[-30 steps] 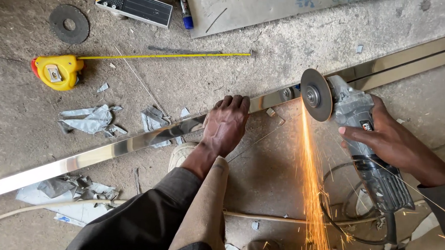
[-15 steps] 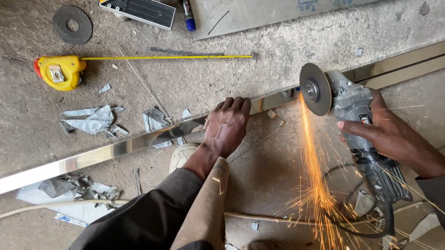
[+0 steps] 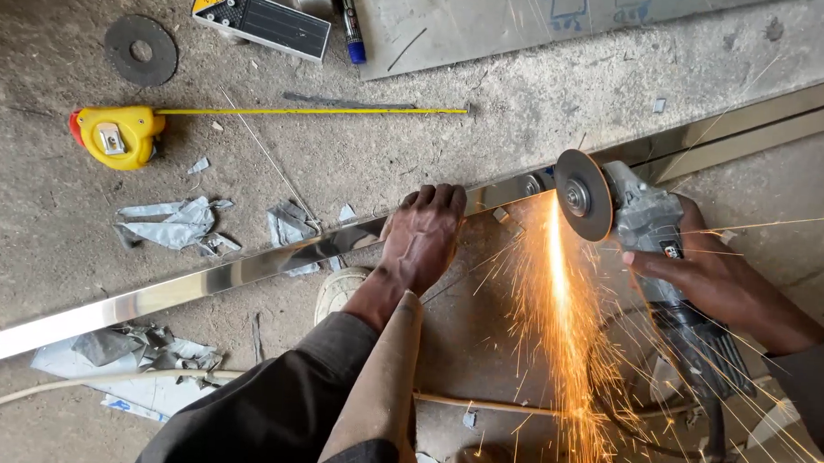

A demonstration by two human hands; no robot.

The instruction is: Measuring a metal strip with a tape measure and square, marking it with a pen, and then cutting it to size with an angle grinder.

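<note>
- Angle grinder (image 3: 654, 240) is down on the shiny metal bar (image 3: 246, 271), its disc (image 3: 582, 195) biting into the bar's top edge, right of the frame's middle.
- Sparks (image 3: 554, 337) pour straight down from the cut and fan out toward the lower right.
- Right hand (image 3: 703, 274) has a closed grip around the grinder's grey body, fingers wrapped over it, with the dark handle running back toward the lower right.
- Left hand (image 3: 423, 236) lies palm-down on the bar just left of the disc, fingers curled over the far edge, pinning the bar to the floor; it holds nothing else.
- The bar runs on a long diagonal across the concrete floor (image 3: 47, 237), from lower left up to upper right.
- Scraps of torn protective film (image 3: 170, 223) lie just beyond the bar on the left; more sit below it.
- Further out, a yellow tape measure (image 3: 114, 136) has its blade drawn out to the right.
- Beyond that: a spare dark disc (image 3: 141, 51), a blue marker (image 3: 351, 24), and a flat metal sheet (image 3: 529, 21) at the top.
- A pale cable (image 3: 96, 382) trails along the floor at lower left.
</note>
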